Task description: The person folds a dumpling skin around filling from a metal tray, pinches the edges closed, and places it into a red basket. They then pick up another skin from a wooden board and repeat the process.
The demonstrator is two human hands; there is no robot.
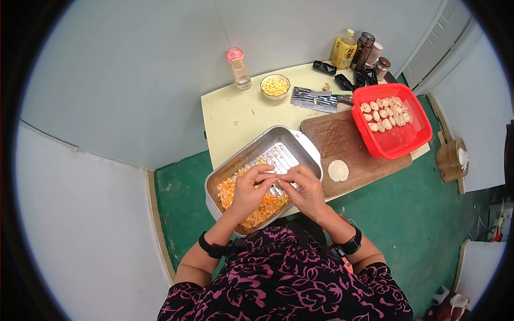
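My left hand (251, 187) and my right hand (304, 191) meet over the metal pan (214, 184), thumbs and fingertips pinched together. What they pinch is small and mostly hidden by the fingers, so I cannot make it out. Beneath them, chopped orange and pale filling (265, 211) covers the near and left part of the pan, while the ridged bottom shows at the far right. A round dough wrapper (338, 170) lies flat on the wooden cutting board (342, 136), right of my right hand.
A red plastic basket (423, 131) holding several dumplings (386, 114) overlaps the board's right end. Behind the pan are a bowl of corn (275, 86), a cleaver (315, 101) and a knife (324, 93). A pink-capped bottle (239, 69), an oil bottle (344, 51) and dark flasks (363, 52) stand along the wall.
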